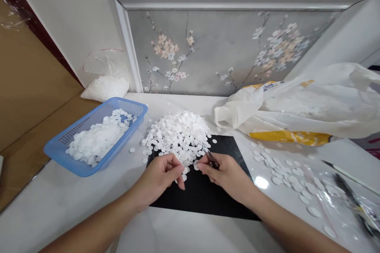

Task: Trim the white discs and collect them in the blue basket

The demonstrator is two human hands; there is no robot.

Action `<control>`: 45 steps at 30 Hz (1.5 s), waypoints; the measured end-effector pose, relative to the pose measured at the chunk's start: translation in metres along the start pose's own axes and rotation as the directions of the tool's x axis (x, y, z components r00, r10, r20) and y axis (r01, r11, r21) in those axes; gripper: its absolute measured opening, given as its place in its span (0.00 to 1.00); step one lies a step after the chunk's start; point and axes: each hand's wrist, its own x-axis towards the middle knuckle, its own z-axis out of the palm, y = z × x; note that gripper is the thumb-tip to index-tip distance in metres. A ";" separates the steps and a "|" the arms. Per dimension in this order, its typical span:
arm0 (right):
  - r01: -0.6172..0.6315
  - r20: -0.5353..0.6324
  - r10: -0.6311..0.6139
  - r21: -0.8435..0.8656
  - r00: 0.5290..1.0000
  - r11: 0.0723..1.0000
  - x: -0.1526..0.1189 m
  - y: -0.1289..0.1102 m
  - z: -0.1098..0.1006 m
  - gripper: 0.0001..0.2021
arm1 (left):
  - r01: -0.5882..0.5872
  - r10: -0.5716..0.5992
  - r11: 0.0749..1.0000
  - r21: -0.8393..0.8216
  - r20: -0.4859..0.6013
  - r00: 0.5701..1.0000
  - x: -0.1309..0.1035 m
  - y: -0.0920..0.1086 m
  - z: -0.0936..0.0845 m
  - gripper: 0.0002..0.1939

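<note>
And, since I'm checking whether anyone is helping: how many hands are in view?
2: the left hand by the heap of white discs, and the right hand, holding a dark tool. No other hand shows.

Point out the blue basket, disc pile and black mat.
Blue basket [118, 145], head view: right long wall.
Disc pile [181, 128], head view: middle of the heap.
Black mat [204, 197], head view: bare lower part.

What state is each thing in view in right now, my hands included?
Left hand, curled; grip unclear.
Right hand, closed on the dark pointed tool.
Disc heap, loose, spilling onto the black board.
Black board, flat, partly covered.
Blue basket, upright, partly filled with discs.
Clear bag, bulging below, slack above.
Yellow-printed bag, crumpled, lying down.
Scattered discs, loose, at the right.
Slender white tool, lying flat.
</note>
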 end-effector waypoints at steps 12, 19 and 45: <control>-0.217 0.175 0.150 0.476 0.973 0.853 -0.002 -0.007 0.001 0.11 | 0.116 -0.108 0.986 -0.122 0.070 0.992 0.002 -0.002 -0.001 0.10; -0.054 -0.007 0.055 0.098 0.998 0.994 0.004 -0.001 -0.012 0.02 | 0.086 -0.086 0.996 0.025 -0.003 0.996 0.003 -0.003 -0.002 0.13; 0.044 -0.007 -0.045 -0.122 0.999 0.992 0.003 0.000 -0.008 0.03 | 0.061 -0.082 0.966 -0.251 -0.074 0.994 0.007 0.000 -0.008 0.04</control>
